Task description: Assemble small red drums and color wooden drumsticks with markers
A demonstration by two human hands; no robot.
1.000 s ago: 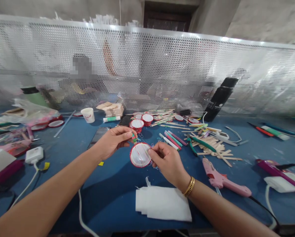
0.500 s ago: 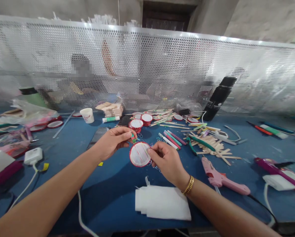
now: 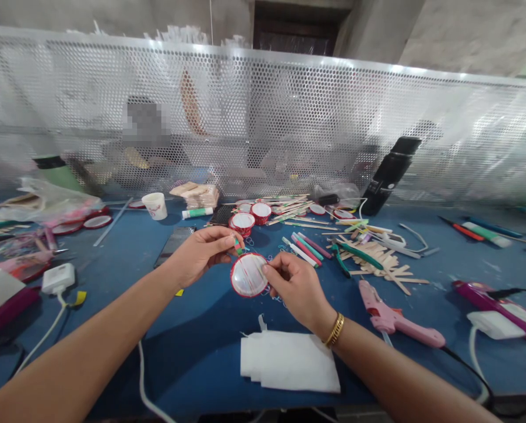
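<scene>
My left hand (image 3: pixel 201 251) is closed in a pinch on a small green and red stick (image 3: pixel 237 245) that touches the top edge of a round red-rimmed white disc (image 3: pixel 247 275). The fingers of my right hand (image 3: pixel 297 288), which wears a gold bracelet, pinch the disc's right edge and hold it tilted just above the blue table (image 3: pixel 201 329). Thin red lines cross the disc's white face. Both forearms reach in from the bottom of the view.
White folded sheets (image 3: pixel 289 362) lie near the table's front edge. A pink glue gun (image 3: pixel 392 317) lies to the right, with wooden sticks (image 3: pixel 384 258), coloured sticks (image 3: pixel 307 247) and small red drums (image 3: pixel 251 216) behind. A perforated metal screen (image 3: pixel 289 117) closes the back; a person sits behind it.
Almost nothing differs; both hands keep their pinch and the disc has shifted very slightly up and left in view.
</scene>
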